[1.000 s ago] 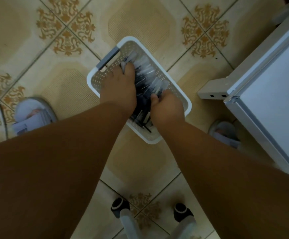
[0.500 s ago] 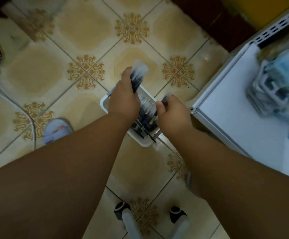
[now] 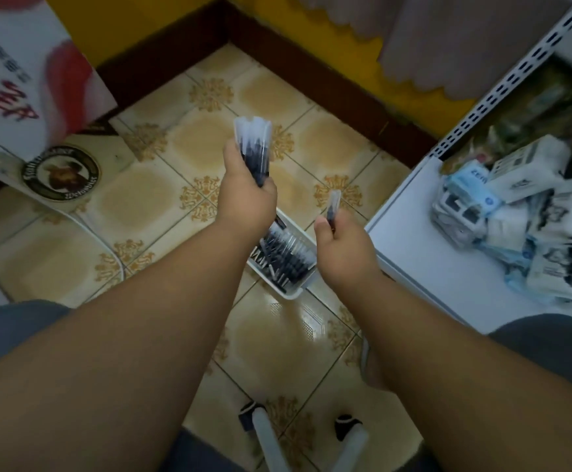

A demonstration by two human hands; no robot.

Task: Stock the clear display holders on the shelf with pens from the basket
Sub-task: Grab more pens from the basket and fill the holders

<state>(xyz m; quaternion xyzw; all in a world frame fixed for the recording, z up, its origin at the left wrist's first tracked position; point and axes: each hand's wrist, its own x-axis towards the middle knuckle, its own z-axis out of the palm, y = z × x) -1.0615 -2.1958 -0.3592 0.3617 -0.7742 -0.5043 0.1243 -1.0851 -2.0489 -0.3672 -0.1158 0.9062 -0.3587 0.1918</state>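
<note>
Patterned floor tiles frame a white basket of pens. Left grip clutches an upright bundle of pens; right grip, nearer the shelf, pinches one pen, tip upward.

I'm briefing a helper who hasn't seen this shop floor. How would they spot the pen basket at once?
Find the white shelf on the right. On the tiled floor beside its corner, below the left hand and right hand, sits the basket. It is the only white tub there, filled with dark pens.
</note>
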